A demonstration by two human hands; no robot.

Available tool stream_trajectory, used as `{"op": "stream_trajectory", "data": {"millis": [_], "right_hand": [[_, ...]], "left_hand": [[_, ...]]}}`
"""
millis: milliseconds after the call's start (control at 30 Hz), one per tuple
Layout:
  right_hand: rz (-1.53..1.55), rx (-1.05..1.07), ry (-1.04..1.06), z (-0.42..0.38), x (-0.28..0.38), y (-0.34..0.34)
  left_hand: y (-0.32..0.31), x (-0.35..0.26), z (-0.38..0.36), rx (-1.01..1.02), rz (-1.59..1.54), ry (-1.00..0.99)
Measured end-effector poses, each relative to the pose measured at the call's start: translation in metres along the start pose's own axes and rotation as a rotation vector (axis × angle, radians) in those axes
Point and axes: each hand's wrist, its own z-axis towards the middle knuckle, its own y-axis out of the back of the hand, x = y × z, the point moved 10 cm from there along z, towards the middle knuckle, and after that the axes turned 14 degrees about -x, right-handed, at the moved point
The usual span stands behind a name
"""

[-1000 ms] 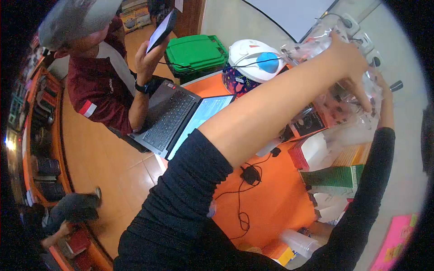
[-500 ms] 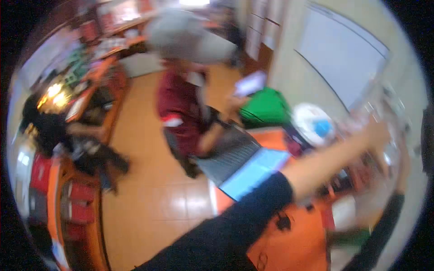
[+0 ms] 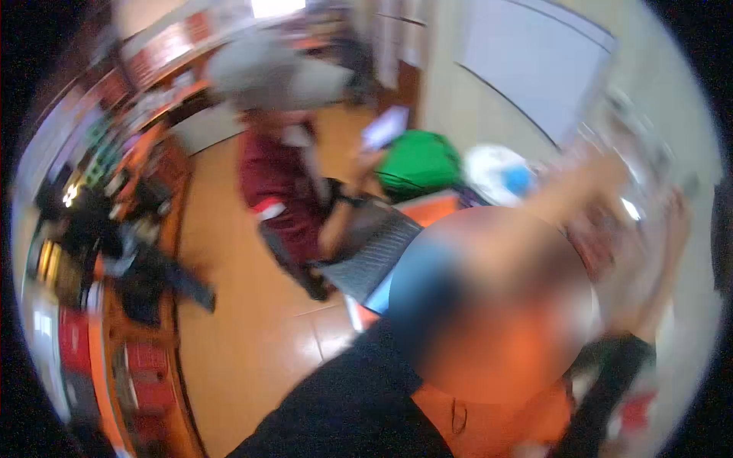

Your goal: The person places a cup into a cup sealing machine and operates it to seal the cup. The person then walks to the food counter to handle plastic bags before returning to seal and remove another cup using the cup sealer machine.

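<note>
Both my arms, in black sleeves, reach toward the right side. My left hand [image 3: 607, 174] is smeared by motion and lies over a shiny, clear plastic-like item [image 3: 637, 164] near the wall. Further right, my right hand [image 3: 676, 210] is raised at that item's lower right edge, its fingers too blurred to read. Whether either hand grips the plastic cannot be made out. A round blurred patch covers my left forearm and part of the orange table [image 3: 489, 424].
A person in a maroon shirt [image 3: 279, 172] sits beyond an open laptop [image 3: 374, 248], holding a bright phone-like device [image 3: 385, 127]. Near them are a green bag [image 3: 418, 164] and a white round object [image 3: 489, 172]. A whiteboard [image 3: 534, 69] hangs behind. Another person [image 3: 84, 221] is at left.
The view has shifted, so the seated person, laptop and whiteboard appear further left. My left hand appears slightly left and higher; my right hand shows more fully. A round blur now covers the table's middle.
</note>
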Motion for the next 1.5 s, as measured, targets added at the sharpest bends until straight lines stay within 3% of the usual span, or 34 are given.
{"op": "stream_trajectory", "data": {"millis": [33, 67, 133, 200, 300, 333, 367, 400, 767, 833, 1067, 1133, 1167, 1200, 1267, 1300, 1333, 1367, 1400, 1433, 1500], "right_hand": [[0.069, -0.082, -0.087, -0.032, 0.011, 0.024], [0.138, -0.211, -0.098, -0.064, 0.026, 0.041], [0.188, -0.293, -0.176, -0.162, 0.024, 0.056], [0.155, -0.166, -0.324, -0.273, 0.004, 0.017], [0.056, 0.199, -0.639, -0.441, -0.043, -0.066], [0.251, 0.148, -0.995, -0.481, -0.022, -0.071], [0.199, 0.383, -1.152, -0.506, -0.019, -0.092], [0.275, 0.207, -1.192, -0.510, -0.012, -0.089], [0.265, -0.011, -1.107, -0.528, -0.036, -0.113], [0.136, 0.083, -1.059, -0.521, -0.028, -0.110], [0.089, 0.069, -0.983, -0.505, -0.007, -0.096], [0.411, 0.151, -1.082, -0.522, -0.022, -0.117], [0.292, 0.299, -1.098, -0.525, -0.018, -0.112], [0.169, 0.443, -1.120, -0.530, -0.014, -0.099], [-0.009, 0.426, -0.627, -0.513, -0.008, -0.053], [-0.019, 0.529, -0.659, -0.510, 0.006, -0.016], [-0.065, 0.653, -0.591, -0.507, 0.017, 0.019], [-0.099, 0.779, -0.513, -0.509, 0.026, 0.055], [-0.207, 0.898, -0.465, -0.518, 0.033, 0.093], [-0.307, 1.018, -0.402, -0.527, 0.035, 0.128], [-0.430, 0.973, -0.251, -0.559, 0.037, 0.197]], "left_hand": [[0.003, 0.002, -0.001, 0.147, 0.055, 0.086], [-0.004, 0.005, 0.001, 0.104, 0.015, 0.008], [0.000, 0.000, 0.001, 0.234, 0.094, 0.039], [0.005, 0.004, 0.004, 0.213, 0.149, 0.011], [0.018, -0.008, 0.002, 0.159, 0.143, -0.032], [0.019, -0.012, 0.002, 0.146, 0.129, -0.015], [0.014, -0.010, 0.001, 0.152, 0.120, -0.019], [0.011, -0.008, 0.000, 0.172, 0.136, -0.006], [0.008, -0.005, 0.000, 0.212, 0.112, 0.019], [0.009, -0.008, 0.000, 0.181, 0.078, 0.022], [0.016, -0.011, 0.001, 0.207, 0.091, 0.053], [0.014, -0.007, 0.002, 0.215, 0.080, 0.064], [0.009, 0.000, 0.002, 0.223, 0.088, 0.076], [0.007, 0.002, 0.005, 0.203, 0.097, 0.042], [-0.014, 0.042, 0.010, 0.135, 0.134, -0.046], [-0.017, 0.029, 0.007, 0.316, 0.026, 0.049], [0.000, 0.015, 0.006, 0.165, -0.067, 0.017], [-0.004, -0.007, 0.003, 0.333, -0.422, 0.132], [-0.009, 0.004, -0.002, 0.377, -0.332, 0.245], [0.009, -0.010, 0.006, 0.231, -0.118, 0.077], [0.009, -0.009, 0.003, 0.297, 0.022, 0.126]]}}
